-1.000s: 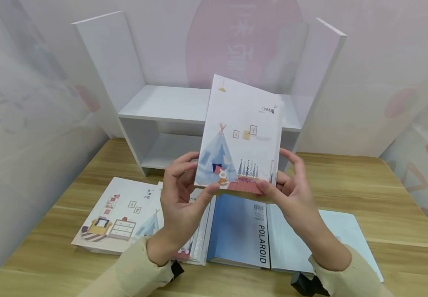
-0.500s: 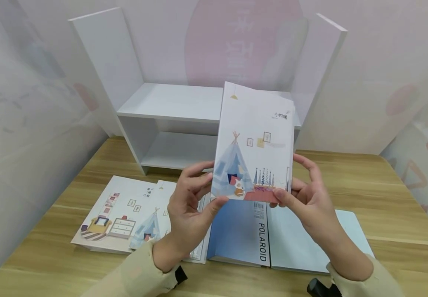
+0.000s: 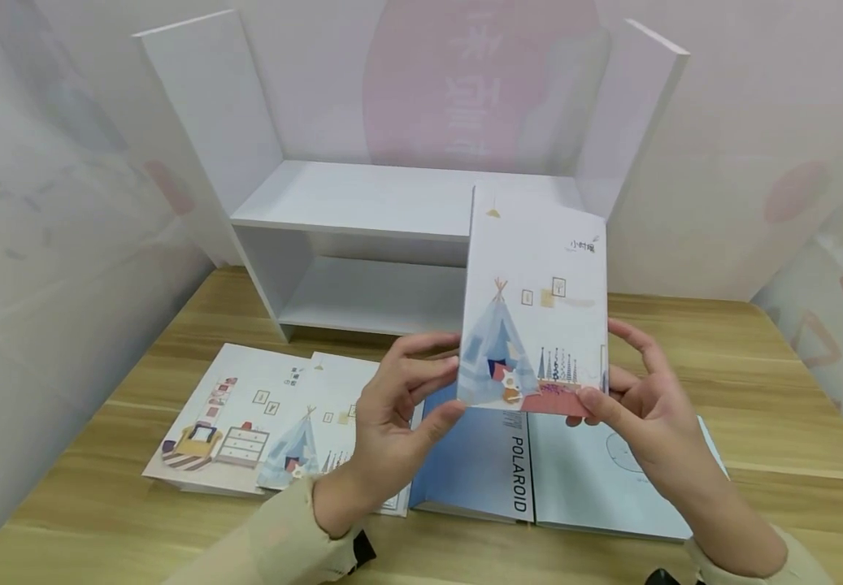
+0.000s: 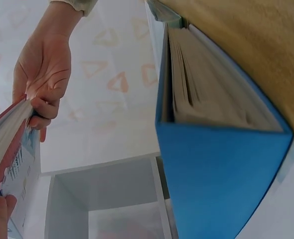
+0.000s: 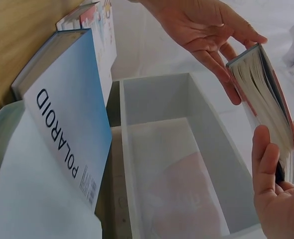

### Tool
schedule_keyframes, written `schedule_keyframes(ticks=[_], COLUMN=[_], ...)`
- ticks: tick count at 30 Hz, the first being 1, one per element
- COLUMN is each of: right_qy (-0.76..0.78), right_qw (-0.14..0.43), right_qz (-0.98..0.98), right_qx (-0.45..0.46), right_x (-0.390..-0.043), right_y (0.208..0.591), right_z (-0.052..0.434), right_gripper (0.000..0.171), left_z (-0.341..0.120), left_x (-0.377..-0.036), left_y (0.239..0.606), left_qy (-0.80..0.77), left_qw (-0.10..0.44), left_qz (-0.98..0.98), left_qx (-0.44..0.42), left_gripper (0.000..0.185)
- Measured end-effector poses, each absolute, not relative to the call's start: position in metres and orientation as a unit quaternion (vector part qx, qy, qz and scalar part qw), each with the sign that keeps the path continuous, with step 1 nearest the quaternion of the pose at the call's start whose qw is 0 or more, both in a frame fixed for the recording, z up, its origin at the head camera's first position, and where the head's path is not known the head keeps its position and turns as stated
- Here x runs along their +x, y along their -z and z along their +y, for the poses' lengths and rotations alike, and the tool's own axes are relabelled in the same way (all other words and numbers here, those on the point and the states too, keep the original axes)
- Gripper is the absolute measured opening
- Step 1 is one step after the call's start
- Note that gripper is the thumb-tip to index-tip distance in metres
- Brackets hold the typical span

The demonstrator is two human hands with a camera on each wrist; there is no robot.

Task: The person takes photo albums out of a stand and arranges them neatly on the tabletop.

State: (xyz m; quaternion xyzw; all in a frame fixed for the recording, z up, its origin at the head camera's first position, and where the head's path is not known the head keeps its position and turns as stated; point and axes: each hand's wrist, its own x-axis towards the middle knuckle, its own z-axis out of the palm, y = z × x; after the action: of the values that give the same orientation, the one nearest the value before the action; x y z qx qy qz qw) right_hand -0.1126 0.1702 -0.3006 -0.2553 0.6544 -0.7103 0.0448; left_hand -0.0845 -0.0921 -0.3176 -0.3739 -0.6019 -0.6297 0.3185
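Note:
A thick hardcover book (image 3: 538, 317), white with a blue tent drawn on its cover, is held up tilted in front of the white shelf (image 3: 362, 199). My left hand (image 3: 406, 406) holds its lower left edge, thumb at the front corner and fingers along the side. At the lower right corner, my right hand (image 3: 655, 422) pinches it, thumb on the cover and fingers behind. The book's page edges (image 5: 264, 99) show in the right wrist view. Beneath the hands lie a blue POLAROID book (image 3: 475, 463) and a pale blue-green book (image 3: 597, 479).
To the left on the wooden table (image 3: 794, 406) lie a white book with an armchair drawing (image 3: 223, 431) and an overlapping white book with a tent drawing (image 3: 311, 431). The two-level shelf stands at the back with tall side panels. Printed fabric walls (image 3: 743, 162) surround the table.
Both hands have carried the held book to the right and slightly down. More of the shelf and of the books at the left now shows.

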Motion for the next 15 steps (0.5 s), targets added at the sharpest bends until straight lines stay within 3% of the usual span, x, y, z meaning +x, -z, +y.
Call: schedule_keyframes(ticks=[15], right_qy=[0.707], right_qw=[0.061], right_qz=[0.653], right_qx=[-0.262], right_x=[-0.110], right_y=[0.320], right_z=[0.213], right_gripper=[0.070], left_z=[-0.075], left_x=[-0.077], left_y=[0.319], left_qy=[0.678], left_qw=[0.185], left_qz=[-0.642], left_qx=[-0.307], left_gripper=[0.034])
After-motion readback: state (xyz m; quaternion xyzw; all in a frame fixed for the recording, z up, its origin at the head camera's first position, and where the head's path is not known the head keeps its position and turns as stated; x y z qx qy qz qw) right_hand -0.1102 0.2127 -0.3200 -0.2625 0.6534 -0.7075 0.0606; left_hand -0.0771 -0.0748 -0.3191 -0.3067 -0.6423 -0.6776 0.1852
